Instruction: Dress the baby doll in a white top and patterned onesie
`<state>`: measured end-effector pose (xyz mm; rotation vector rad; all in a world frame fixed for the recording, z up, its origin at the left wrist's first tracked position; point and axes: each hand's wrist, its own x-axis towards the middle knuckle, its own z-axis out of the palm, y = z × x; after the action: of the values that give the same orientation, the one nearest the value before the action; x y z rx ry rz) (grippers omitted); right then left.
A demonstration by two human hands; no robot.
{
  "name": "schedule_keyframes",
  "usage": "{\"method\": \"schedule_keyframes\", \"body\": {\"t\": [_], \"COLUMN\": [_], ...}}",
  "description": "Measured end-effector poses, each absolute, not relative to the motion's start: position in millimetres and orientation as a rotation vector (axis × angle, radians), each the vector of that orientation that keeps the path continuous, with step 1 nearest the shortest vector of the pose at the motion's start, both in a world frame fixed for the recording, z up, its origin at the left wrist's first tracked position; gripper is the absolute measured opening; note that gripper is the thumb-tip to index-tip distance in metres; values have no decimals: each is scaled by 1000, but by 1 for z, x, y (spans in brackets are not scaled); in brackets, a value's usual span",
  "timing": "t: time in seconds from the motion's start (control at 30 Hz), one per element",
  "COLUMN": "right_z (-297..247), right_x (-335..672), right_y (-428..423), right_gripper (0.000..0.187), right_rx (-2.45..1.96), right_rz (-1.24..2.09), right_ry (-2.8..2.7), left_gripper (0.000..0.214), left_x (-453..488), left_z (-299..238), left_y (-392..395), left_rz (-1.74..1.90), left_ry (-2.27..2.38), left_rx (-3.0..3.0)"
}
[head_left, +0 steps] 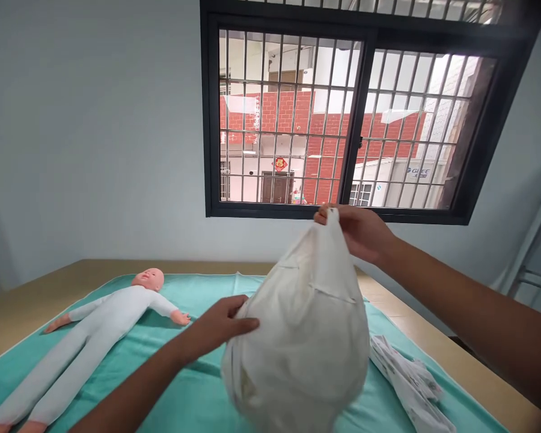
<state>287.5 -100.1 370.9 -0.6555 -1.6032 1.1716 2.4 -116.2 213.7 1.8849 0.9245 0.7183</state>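
Observation:
A bulging white cloth garment [302, 337] hangs in the air over the bed, blurred by motion. My right hand [358, 231] pinches its top corner and holds it up in front of the window. My left hand [220, 328] rests against the cloth's left side, thumb and fingers closed on its edge. A baby doll [94, 331] in a white bodysuit lies on its back at the left, arms spread, apart from both hands.
A teal sheet [198, 391] covers a wooden platform [460, 355]. A crumpled patterned white cloth [410, 379] lies at the right on the sheet. A barred window [342, 120] fills the wall ahead. A metal frame [536, 264] stands at the far right.

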Motion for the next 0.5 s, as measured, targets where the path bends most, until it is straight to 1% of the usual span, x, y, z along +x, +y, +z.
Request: {"method": "schedule_keyframes", "body": {"t": [0.1, 0.17, 0.27, 0.4, 0.43, 0.5], "right_z": [350, 337, 317, 295, 293, 291], "right_x": [320, 335, 340, 337, 338, 341], "right_y": [-118, -127, -134, -147, -153, -170], "right_gripper": [16, 27, 37, 47, 45, 29], "right_rx": [-857, -1033, -1326, -1664, -1722, -1728], "right_rz": [1061, 997, 818, 506, 469, 482], "right_ry": [-1554, -1533, -1659, -2083, -2151, -2231], "left_gripper": [26, 23, 19, 26, 26, 22], "left_x": [-27, -41, -52, -61, -64, -70], "left_z": [226, 236, 252, 267, 269, 273], "left_y": [-110, -110, -113, -118, -122, -132], "left_rz": [658, 630, 723, 978, 1027, 1134], "left_ry": [1254, 1395, 1493, 1588, 1604, 1622], "left_rx": [2251, 2390, 2317, 2164, 2171, 2194]}}
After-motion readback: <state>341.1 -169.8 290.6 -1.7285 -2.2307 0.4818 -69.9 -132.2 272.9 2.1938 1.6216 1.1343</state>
